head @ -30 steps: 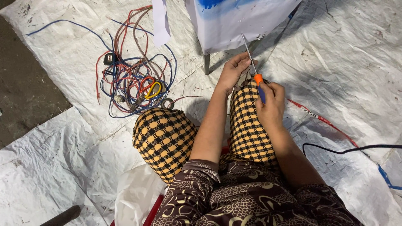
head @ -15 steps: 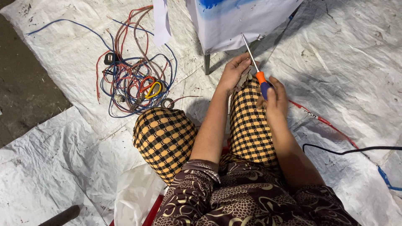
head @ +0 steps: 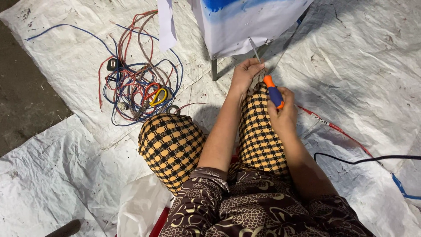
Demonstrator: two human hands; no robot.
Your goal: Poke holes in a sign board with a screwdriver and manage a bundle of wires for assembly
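Nearest the camera, the person's forearms run forward out of dark patterned sleeves, over knees covered in yellow-and-black checked cloth [head: 171,145]. The right hand [head: 283,115] rests on the far knee with its fingers [head: 287,97] wrapped tightly round the screwdriver [head: 272,90], whose handle is smooth plastic, blue at the grip and orange toward the neck. The handle juts up out of the fist and the thin metal shaft slants away to the upper left. Just beyond, the left hand [head: 245,74] is bent at the wrist, its fingers curled and pinched close beside the shaft; what they hold is too small to tell. The shaft's tip reaches the lower edge of a white cloth-covered stand [head: 245,26] smeared with blue, which has a grey metal leg. Everything lies on crinkled white woven plastic sheeting [head: 359,57] spread on the floor. Far to the left sits a loose tangle of red, blue and brown wires [head: 140,87]. A black cable [head: 368,159] crosses the sheeting at right.
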